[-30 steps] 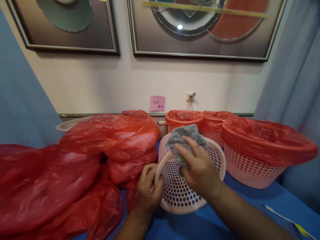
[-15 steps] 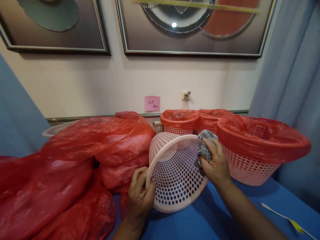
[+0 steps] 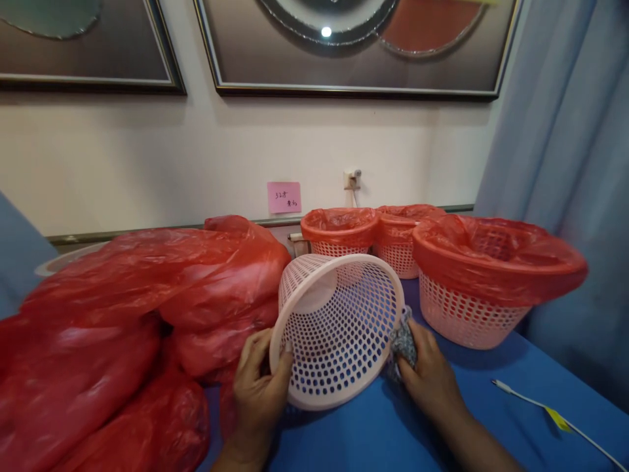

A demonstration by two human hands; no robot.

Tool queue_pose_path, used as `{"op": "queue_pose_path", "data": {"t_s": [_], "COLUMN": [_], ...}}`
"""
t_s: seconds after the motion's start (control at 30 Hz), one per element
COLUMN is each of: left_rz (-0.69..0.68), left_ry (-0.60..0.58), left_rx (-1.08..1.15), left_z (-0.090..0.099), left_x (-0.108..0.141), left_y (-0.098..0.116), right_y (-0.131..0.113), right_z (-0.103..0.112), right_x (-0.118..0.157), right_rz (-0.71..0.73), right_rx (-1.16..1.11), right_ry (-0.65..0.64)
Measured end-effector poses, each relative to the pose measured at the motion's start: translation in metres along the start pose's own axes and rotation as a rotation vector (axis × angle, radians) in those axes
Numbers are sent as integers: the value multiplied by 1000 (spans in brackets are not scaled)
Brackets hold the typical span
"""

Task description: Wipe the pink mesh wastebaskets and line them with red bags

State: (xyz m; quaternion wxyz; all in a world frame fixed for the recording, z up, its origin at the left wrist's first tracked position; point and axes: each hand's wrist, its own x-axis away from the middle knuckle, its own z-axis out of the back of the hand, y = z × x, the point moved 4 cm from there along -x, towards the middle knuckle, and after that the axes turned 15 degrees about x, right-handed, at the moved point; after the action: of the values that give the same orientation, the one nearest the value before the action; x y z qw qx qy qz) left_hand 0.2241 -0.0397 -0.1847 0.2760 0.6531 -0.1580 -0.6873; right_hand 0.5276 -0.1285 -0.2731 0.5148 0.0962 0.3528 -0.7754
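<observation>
A pale pink plastic basket [image 3: 339,334] with a holed wall lies tilted on its side, its mouth facing me. My left hand [image 3: 261,387] grips the left of its rim, thumb inside and fingers outside. In my right hand [image 3: 430,367] is a bunched grey cloth [image 3: 403,344], pressed against the right side of the rim. The cloth covers a small part of that rim.
Red plastic bags [image 3: 122,328] heap up on the left, partly over a white basket [image 3: 73,257]. Bag-lined baskets stand behind, with a wide lined basket [image 3: 472,314] at right. A white cable [image 3: 531,398] with a yellow tag crosses the blue table [image 3: 358,439].
My right hand has slid the cloth down along the basket's rim, from upper right to the right side. My left hand keeps its grip. The whole view has shifted slightly.
</observation>
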Motion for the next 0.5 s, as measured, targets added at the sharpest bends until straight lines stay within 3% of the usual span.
{"op": "queue_pose_path", "data": {"t_s": [0.1, 0.3, 0.5], "left_rz": [55, 107, 204], "left_ry": [-23, -8, 36], "left_rx": [37, 81, 172], "left_z": [-6, -11, -13], "left_x": [1, 1, 6], "left_y": [1, 7, -3], "right_y": [0, -23, -48], "right_z": [6, -9, -4], "right_x": [-11, 21, 37], "right_rz": [24, 150, 281], "right_rx": [-2, 81, 59], "right_ry": [19, -414, -535]}}
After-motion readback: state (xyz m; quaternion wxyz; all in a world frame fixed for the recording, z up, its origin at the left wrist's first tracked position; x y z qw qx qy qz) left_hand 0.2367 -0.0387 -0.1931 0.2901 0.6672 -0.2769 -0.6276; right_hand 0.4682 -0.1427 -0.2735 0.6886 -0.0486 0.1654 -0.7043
